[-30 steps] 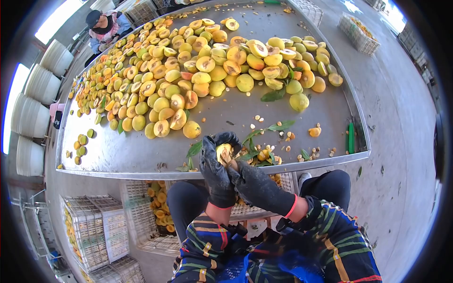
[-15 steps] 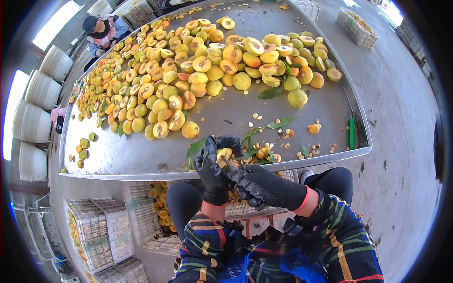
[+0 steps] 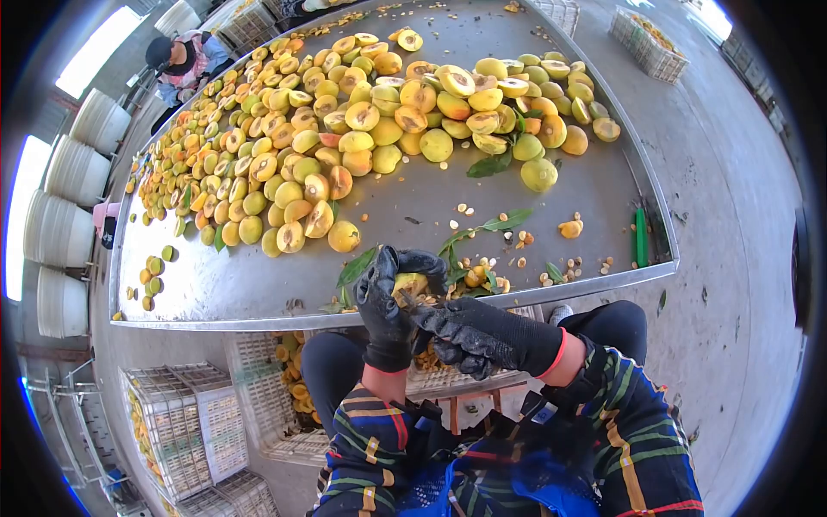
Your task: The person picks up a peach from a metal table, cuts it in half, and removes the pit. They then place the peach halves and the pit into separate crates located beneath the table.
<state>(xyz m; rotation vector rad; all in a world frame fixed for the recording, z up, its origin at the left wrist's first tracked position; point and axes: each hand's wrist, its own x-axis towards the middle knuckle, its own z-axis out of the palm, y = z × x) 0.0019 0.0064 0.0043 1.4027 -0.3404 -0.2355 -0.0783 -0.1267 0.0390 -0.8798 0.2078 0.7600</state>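
Over the near edge of the metal table (image 3: 258, 297), my black-gloved left hand (image 3: 383, 297) has its fingers curled around a yellow peach piece (image 3: 411, 283). My right hand (image 3: 482, 332), also gloved, is closed on a small knife-like metal tool (image 3: 408, 299). Its tip meets the peach's cut face, and the handle is hidden in my fist. A large pile of halved and whole peaches (image 3: 370, 116) covers the table's far side. Just beyond my hands lie green leaves (image 3: 506, 221), scraps and loose pits (image 3: 551, 277).
A green-handled object (image 3: 641, 238) lies by the table's right rim. Below the table are crates (image 3: 258, 388) with peach pieces, and more stacked crates (image 3: 185, 422) at left. White tubs (image 3: 59, 224) line the left wall. Another person (image 3: 181, 65) sits at the far left corner.
My hands stay at almost the same spot, and the peach shows a little more between my left fingers. The view has shifted slightly.
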